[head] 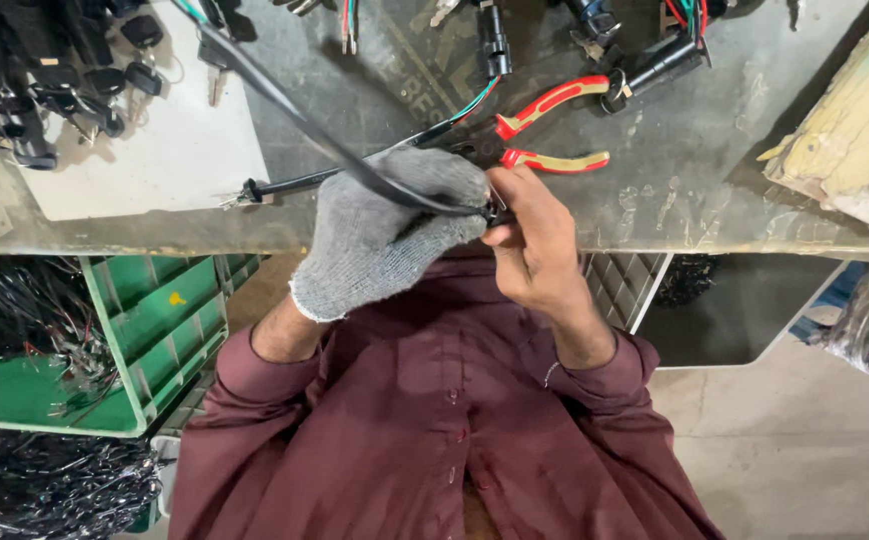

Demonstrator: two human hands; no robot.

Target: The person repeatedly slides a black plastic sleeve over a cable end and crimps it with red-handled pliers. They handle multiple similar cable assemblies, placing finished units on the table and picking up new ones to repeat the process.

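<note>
My left hand, in a grey knit glove, is closed around a black cable that runs up and to the left over the bench. My bare right hand pinches the cable's end between thumb and fingers, right against the gloved fingers. Both hands meet at the bench's front edge, above my maroon shirt. Just behind them lie pliers with red and cream handles. A second black sleeved wire lies flat on the bench to the left.
A grey worktop carries black switch parts with coloured wires at the back and keyed black parts on a white sheet at left. A green crate with black wires sits below left, a grey bin below right.
</note>
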